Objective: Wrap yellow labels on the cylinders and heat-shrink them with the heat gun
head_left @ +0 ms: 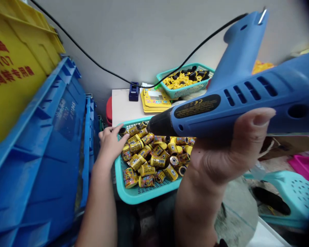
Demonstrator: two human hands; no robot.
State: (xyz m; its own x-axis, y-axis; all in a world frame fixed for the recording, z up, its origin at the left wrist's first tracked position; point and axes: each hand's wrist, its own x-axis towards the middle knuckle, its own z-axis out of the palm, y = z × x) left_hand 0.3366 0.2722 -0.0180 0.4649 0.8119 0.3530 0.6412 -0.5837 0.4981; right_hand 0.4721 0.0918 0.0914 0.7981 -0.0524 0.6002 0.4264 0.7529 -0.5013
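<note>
My right hand (pixel 216 154) is wrapped around a blue heat gun (pixel 206 115), held up close to the camera. Its black nozzle points left over a turquoise basket (pixel 134 198). Heaped in that basket are many small yellow printed canisters (pixel 158 161), some with yellow caps, others showing dark ends. At the basket's upper left corner rests my left hand (pixel 112 142), fingers apart and reaching over the rim beside a dark-ended canister. Whether its fingertips touch that canister I cannot tell. The heat gun and my right hand hide the basket's right part.
A black cord (pixel 98 65) hangs across the wall to the heat gun. Behind stand a second basket (pixel 179 93) of yellow and black parts, yellow cards (pixel 154 103) and a dark blue tape dispenser (pixel 134 92). Blue crates (pixel 48 144) line the left; a turquoise stool (pixel 293 192) stands right.
</note>
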